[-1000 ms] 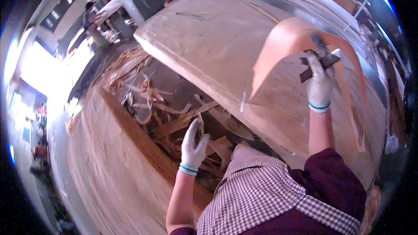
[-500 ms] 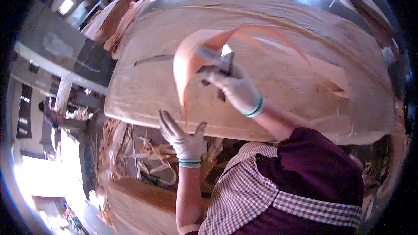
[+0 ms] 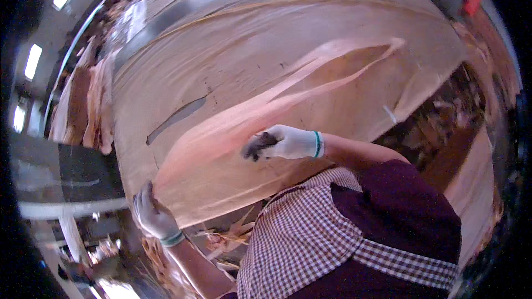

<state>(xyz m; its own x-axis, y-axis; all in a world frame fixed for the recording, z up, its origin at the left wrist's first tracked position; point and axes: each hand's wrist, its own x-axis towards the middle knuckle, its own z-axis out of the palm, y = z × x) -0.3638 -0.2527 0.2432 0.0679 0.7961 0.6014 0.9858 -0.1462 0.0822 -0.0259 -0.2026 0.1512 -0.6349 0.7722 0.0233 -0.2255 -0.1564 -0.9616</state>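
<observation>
A long pinkish strip of thin wood veneer [image 3: 221,127] lies stretched diagonally across a large tan veneer sheet [image 3: 233,61]. Its far right part splits around a long opening. At the strip's near left tip, my left hand [image 3: 155,216], in a white glove with dark fingers, is closed with its fingertips on the end. My right hand [image 3: 285,143], gloved the same way, is curled beside the strip's lower edge near its middle. Motion blur hides what its dark fingers hold. Left of the strip, a narrow dark slit [image 3: 177,119] opens in the sheet.
Torn veneer scraps [image 3: 221,241] lie below the sheet's near edge, with more debris [image 3: 443,113] at the right. Ragged veneer sheets [image 3: 83,99] hang at the far left. A shiny grey band [image 3: 221,3] crosses the far side.
The strip, curled up in the air before, now lies stretched over the sheet. My left hand went from spread fingers to closed at its tip. My right hand came down nearer to me; the view turned.
</observation>
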